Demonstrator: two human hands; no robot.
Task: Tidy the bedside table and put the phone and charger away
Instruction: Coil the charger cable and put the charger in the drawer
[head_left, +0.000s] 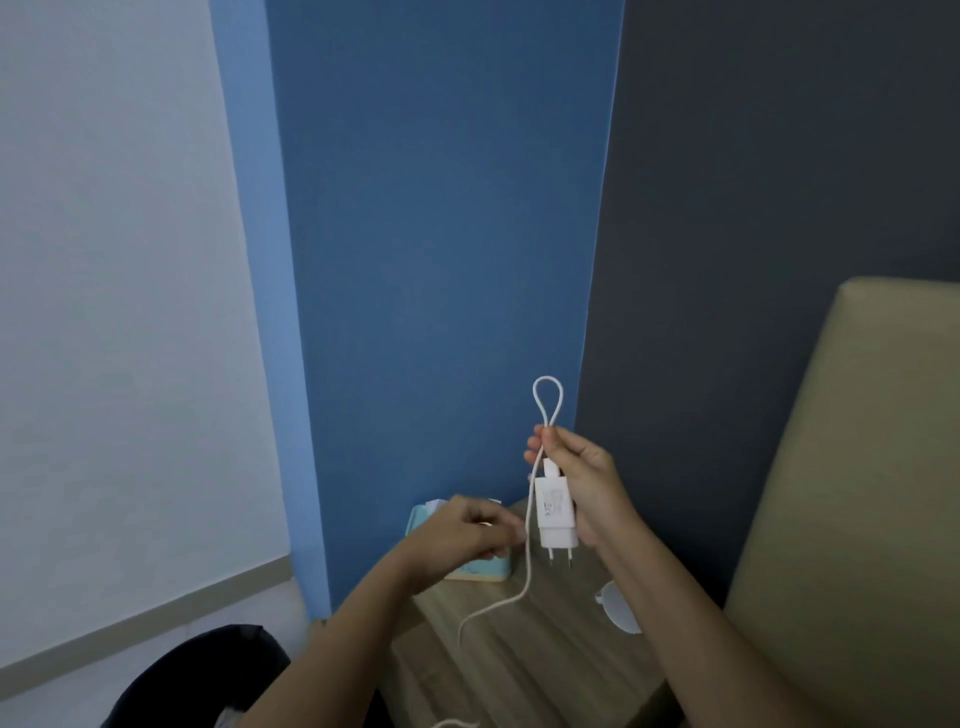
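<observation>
While both forearms reach up from the bottom edge, nearest the camera a dark bag-like shape (208, 675) sits low left, too dim to identify. Beside it the wooden counter (545, 670) runs up toward the wall corner, with a bit of white cord (454, 723) just showing at the bottom edge. A white rounded object (621, 608) lies on the counter by the right forearm (can't tell what it is). Left hand (467, 540) is curled mostly closed, fingertips pinched on the white cable (525, 561) about level with the plug; below the pinch the cable hangs loose and curves left over the counter. Behind the left hand a light-blue box (480, 569) sits at the counter's far corner, largely hidden. Right hand (582, 483) is raised above the counter, fingers wrapped around the white charger (557, 512), prongs pointing down, thumb and forefinger also pinching the cable just above the adapter. Above that pinch the cable stands up in a narrow closed loop. Charger is in the air, off the counter. Beige headboard (857, 493) fills the right side. Farthest back: blue wall panel (441, 234), dark grey wall (779, 156) right, pale wall (119, 260) left. Phone not identifiable.
</observation>
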